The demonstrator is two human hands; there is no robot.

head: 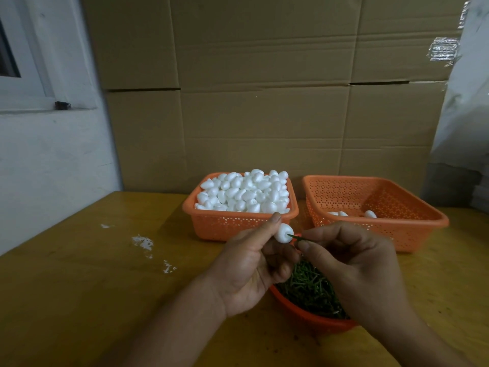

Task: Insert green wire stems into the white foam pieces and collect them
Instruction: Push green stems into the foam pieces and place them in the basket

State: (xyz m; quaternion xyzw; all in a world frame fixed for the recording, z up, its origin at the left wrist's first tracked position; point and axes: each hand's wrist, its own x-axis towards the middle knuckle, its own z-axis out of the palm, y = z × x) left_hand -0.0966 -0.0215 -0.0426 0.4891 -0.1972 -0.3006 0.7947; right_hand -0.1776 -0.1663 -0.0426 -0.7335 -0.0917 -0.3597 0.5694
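Note:
My left hand [252, 263] pinches a white foam piece [283, 233] between thumb and fingers, above the table. My right hand [352, 263] pinches a green wire stem [295, 237] whose tip touches the foam piece's right side. Below both hands sits a round orange bowl [299, 311] heaped with green wire stems [309, 287]. Behind, an orange basket [225, 223] is piled full of white foam pieces [246, 192]. To its right a second orange basket [412, 207] holds a few finished foam pieces [370, 214] on its floor.
The yellow-brown wooden table [92, 287] carries white foam crumbs [144, 242] on its left half. Stacked cardboard boxes [264, 102] form a wall right behind the baskets. A white wall with a window frame [31, 75] stands at the left.

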